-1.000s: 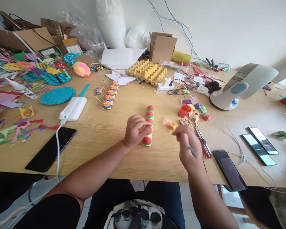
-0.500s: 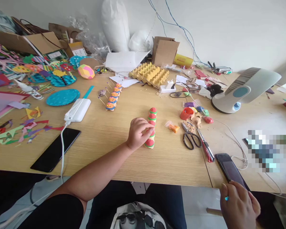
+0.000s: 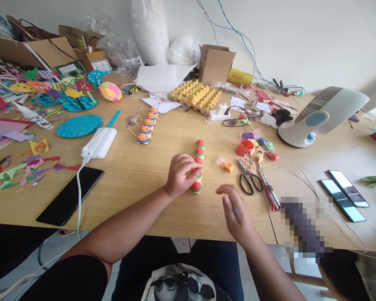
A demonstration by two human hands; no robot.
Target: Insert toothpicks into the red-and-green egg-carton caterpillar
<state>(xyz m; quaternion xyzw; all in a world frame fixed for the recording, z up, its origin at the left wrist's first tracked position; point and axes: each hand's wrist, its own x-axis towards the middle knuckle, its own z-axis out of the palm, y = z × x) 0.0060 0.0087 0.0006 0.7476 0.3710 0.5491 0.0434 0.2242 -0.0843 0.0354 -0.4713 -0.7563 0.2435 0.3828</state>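
**Caterpillar (image 3: 199,151) of painted cups: light, hollow, easy to crush**

Lying lengthwise on the tabletop (image 3: 138,179) just ahead of the person, the caterpillar is a row of red domes with green bands. It looks cut from the same pulp as the yellow egg tray (image 3: 196,96) farther back. The left hand (image 3: 181,174) curls over its near end, thumb on one flank and fingertips on the other. That grip is closed around the lower segments, and the far segments stand free. The right hand (image 3: 238,217) hovers near that end without touching it, its grip pinched together on a thin blue pin (image 3: 237,213) between thumb and forefinger.

By its look the piece weighs next to nothing and would slide on the smooth wood at a nudge, so it wants a steadying hold. The shells are probably thin and stiff, and would dent under a squeeze. The joints between domes would likely flex or tear if it were lifted by one end. The safest hold seems to be across the flanks of a middle segment, or with support underneath along its length. The painted surface should give fair friction. Scissors (image 3: 250,182) and a red utility knife (image 3: 271,194) lie to the right, well clear.
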